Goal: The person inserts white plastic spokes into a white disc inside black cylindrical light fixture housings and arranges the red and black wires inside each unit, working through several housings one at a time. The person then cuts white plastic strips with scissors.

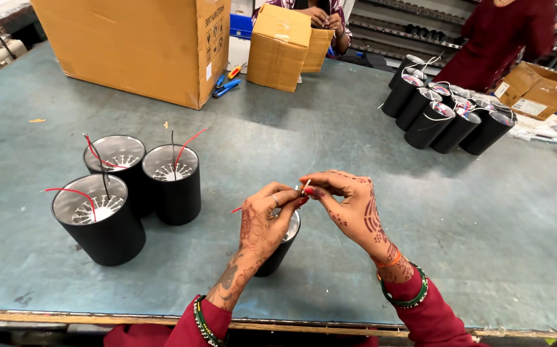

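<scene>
Both hands are up over the near edge of the bench (pixel 304 135), working together. The left hand (pixel 262 222) has its fingers (pixel 286 199) pressed together, pinching a thin red wire (pixel 236 209), and the right hand (pixel 349 202) pinches the wire ends (pixel 305 186) at the very same spot, fingertips touching. Directly beneath the left hand stands a black cylindrical lamp housing (pixel 278 250), mostly hidden. To the left, three more black housings (pixel 127 193) stand clustered, red and black wires poking out. Far right, another batch of housings (pixel 449 112). Cardboard boxes (pixel 278 45) sit at the back.
</scene>
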Demonstrator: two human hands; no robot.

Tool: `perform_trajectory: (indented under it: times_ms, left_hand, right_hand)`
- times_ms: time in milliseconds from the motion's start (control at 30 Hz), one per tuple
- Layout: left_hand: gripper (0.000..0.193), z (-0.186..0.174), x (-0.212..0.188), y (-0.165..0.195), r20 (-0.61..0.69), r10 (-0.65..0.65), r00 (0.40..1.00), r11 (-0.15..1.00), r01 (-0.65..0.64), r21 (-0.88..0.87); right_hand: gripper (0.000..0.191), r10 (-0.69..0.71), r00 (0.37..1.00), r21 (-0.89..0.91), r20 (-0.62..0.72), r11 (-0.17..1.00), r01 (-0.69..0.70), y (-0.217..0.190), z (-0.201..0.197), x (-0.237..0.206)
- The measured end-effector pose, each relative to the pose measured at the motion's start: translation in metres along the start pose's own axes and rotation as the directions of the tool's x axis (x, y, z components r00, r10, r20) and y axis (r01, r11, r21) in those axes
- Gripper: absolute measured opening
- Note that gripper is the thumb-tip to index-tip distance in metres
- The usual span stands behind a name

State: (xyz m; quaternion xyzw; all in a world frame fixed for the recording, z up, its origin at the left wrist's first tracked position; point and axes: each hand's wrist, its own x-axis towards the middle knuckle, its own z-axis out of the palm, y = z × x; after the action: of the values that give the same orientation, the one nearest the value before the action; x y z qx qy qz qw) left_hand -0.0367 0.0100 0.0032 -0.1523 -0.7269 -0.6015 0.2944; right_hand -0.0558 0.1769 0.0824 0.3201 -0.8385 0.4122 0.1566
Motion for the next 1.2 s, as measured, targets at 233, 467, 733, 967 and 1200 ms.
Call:
perform_trajectory:
  times_ms: [233,467,733,967,1200]
  left_hand:
    - [0.013,-0.002,0.001,0.007,0.024,-0.038,0.999,0.999,0.038,0.022]
    - [0.018,-0.008,0.002,0.002,0.113,-0.086,0.99,0.979,0.063,0.196]
    - [0.014,0.001,-0.003,-0.018,0.154,-0.143,0.978,0.927,0.078,0.367]
    - [0.03,-0.019,0.007,-0.014,0.262,-0.233,0.936,0.964,0.187,0.19]
    - [0.034,-0.032,0.008,-0.005,0.192,-0.196,0.962,0.973,0.167,0.16]
  right_hand:
    - [0.013,0.004,1.0,-0.02,0.025,1.0,-0.004,0.003,-0.001,0.001]
    - [0.012,0.041,0.999,-0.018,0.0,0.999,-0.041,0.009,0.0,0.002]
    - [0.012,0.099,0.983,-0.118,0.157,0.99,-0.081,0.015,0.004,0.004]
    - [0.011,0.142,0.97,-0.045,0.197,0.99,-0.136,0.036,0.018,-0.002]
    - [0.015,-0.023,0.966,-0.155,0.257,0.986,0.065,0.041,0.031,-0.009]
